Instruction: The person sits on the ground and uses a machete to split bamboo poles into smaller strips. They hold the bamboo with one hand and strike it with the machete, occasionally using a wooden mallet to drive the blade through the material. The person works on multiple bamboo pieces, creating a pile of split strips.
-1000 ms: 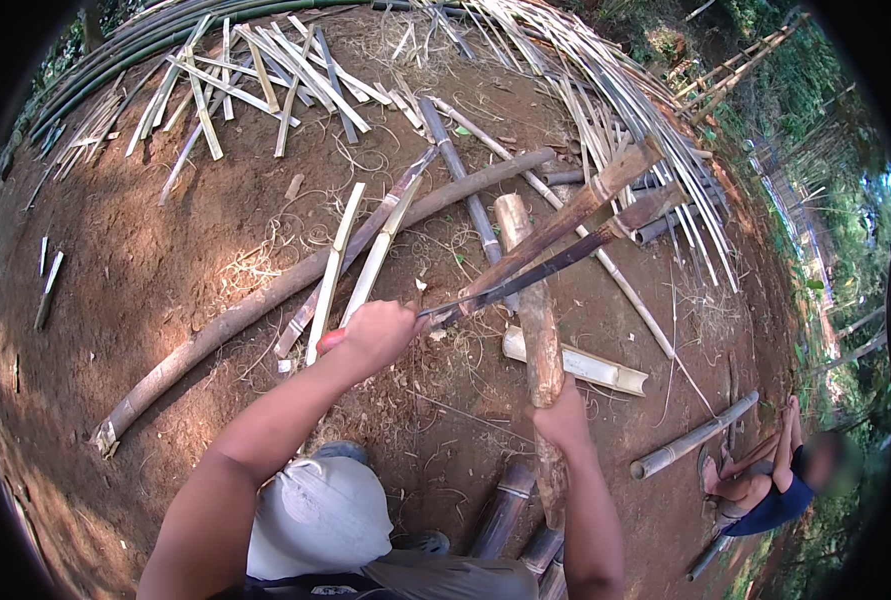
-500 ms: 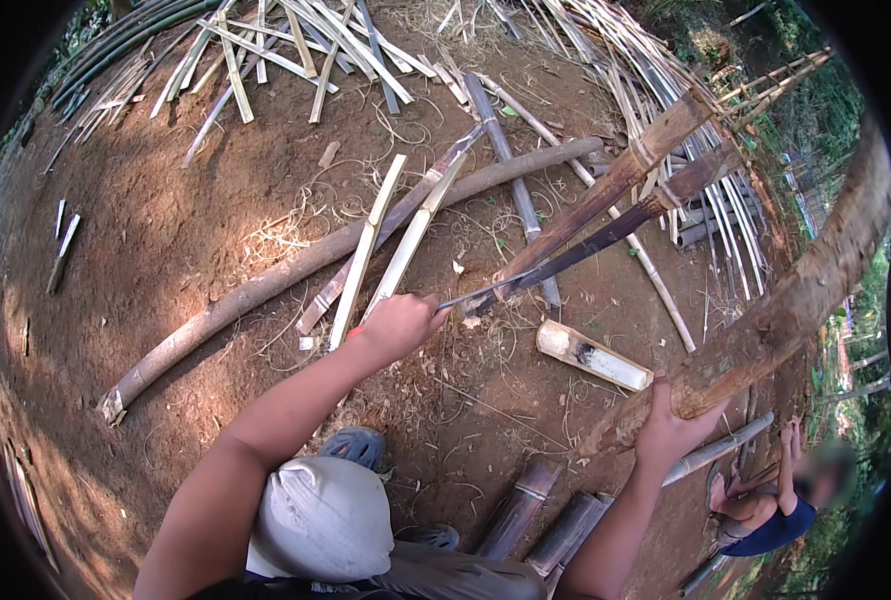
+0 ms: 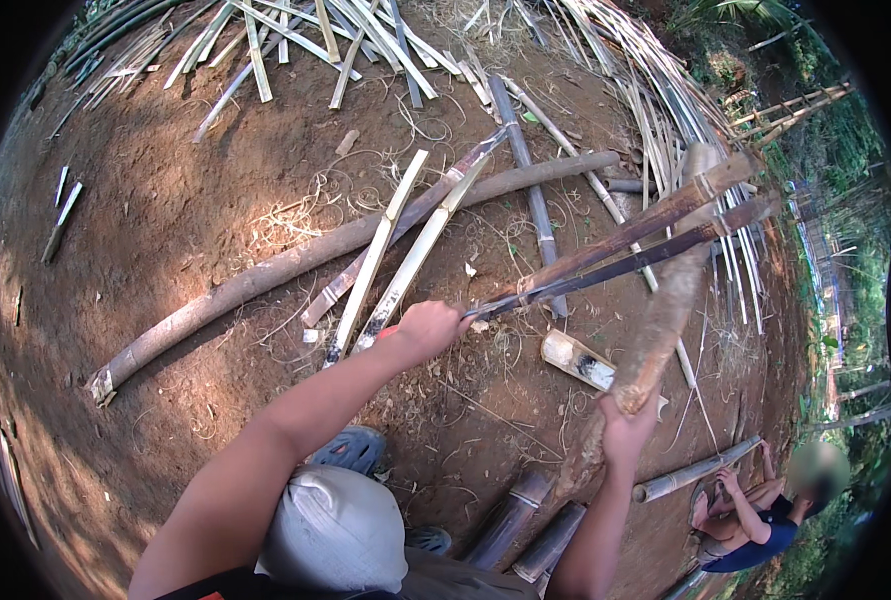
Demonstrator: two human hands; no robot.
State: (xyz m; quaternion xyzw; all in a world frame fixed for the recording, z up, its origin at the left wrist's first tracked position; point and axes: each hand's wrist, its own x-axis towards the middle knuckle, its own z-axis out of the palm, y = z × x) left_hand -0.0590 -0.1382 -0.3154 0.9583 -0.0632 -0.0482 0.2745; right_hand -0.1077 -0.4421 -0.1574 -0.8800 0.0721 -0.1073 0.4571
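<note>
My left hand (image 3: 433,330) is closed round the handle of a long-bladed knife, whose red-orange end shows behind my fist. Its dark blade (image 3: 503,302) lies at the near end of a split bamboo length (image 3: 630,232), whose two halves spread apart toward the far right. A thick wooden club (image 3: 655,335) is gripped in my right hand (image 3: 627,430). Tilted up and away, the club crosses the bamboo halves in the picture; whether they touch, I cannot tell. Below the bamboo, a short split bamboo trough (image 3: 577,360) lies on the soil, partly hidden by the club.
A long log (image 3: 255,275) lies across the ground, with pale bamboo slats (image 3: 385,245) leaning on it. Bamboo strips (image 3: 305,35) are heaped farther back. Short dark bamboo sections (image 3: 510,520) lie near my feet. At lower right, a seated person (image 3: 755,535) handles a bamboo pole (image 3: 700,470).
My right hand has moved left and the club has swung to a steeper angle, blurred by motion. The bamboo halves have shifted lower and look closer together. The seated person's hands have moved onto the pole.
</note>
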